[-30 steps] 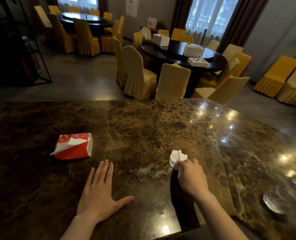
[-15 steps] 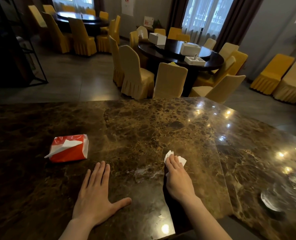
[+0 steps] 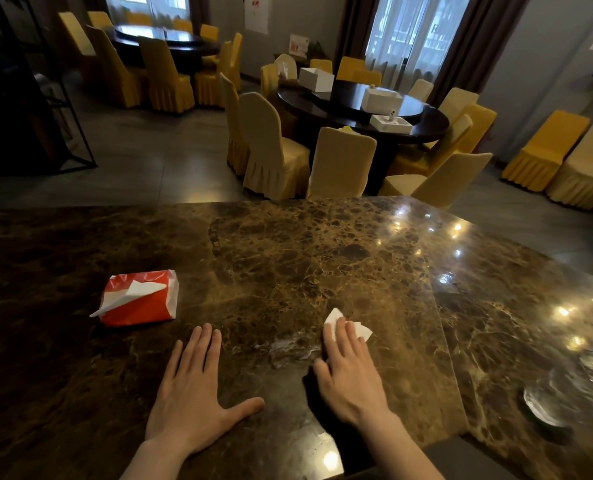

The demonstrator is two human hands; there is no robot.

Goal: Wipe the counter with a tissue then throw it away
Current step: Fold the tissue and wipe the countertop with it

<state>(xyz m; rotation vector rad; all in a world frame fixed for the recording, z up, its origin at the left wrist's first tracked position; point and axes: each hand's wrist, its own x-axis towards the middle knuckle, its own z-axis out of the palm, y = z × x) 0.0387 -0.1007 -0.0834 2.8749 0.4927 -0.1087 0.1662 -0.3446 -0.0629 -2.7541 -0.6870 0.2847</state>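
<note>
Flattened since a moment ago, the fingers [image 3: 340, 341] of my right hand [image 3: 352, 379] lie straight, pressing the tissue [image 3: 363, 330] onto the counter [image 3: 288, 254] near me, just right of a pale smear [image 3: 288, 346]. My left hand [image 3: 191, 396] rests open, palm down; the red tissue pack [image 3: 142, 303] sits farther left.

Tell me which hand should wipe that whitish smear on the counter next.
Right. The right hand presses the tissue to the counter with flat fingers, just right of the smear. The left hand lies flat and empty, holding no tissue.
</note>
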